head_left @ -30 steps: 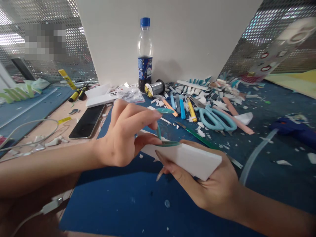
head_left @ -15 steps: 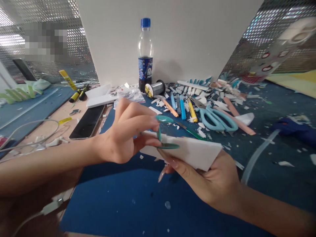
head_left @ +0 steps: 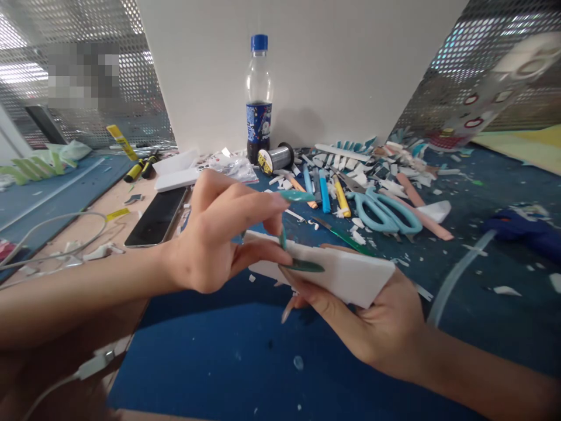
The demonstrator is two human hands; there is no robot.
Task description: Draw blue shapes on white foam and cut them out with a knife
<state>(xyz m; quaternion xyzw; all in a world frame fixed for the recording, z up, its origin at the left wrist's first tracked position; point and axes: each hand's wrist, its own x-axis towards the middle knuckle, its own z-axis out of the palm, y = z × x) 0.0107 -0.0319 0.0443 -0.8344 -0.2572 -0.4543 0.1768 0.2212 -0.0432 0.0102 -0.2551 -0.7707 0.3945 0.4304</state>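
flat white foam wedge [head_left: 346, 275] is gripped underneath by right hand [head_left: 377, 327]; thin curled teal strip [head_left: 287, 234] is pinched by left hand [head_left: 219, 240].

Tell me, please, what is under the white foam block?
The right hand holds the white foam block from beneath, above the blue mat. The block covers some of that hand's fingers and part of the green ruler lying behind it.

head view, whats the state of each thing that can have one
bottle, upright, capped, mostly empty
phone, flat, screen dark
teal scissors, lying unheld
wire spool, on its side
white block, held off the table
right hand, grip shut on white block
left hand, thumb on white block, grip unclear
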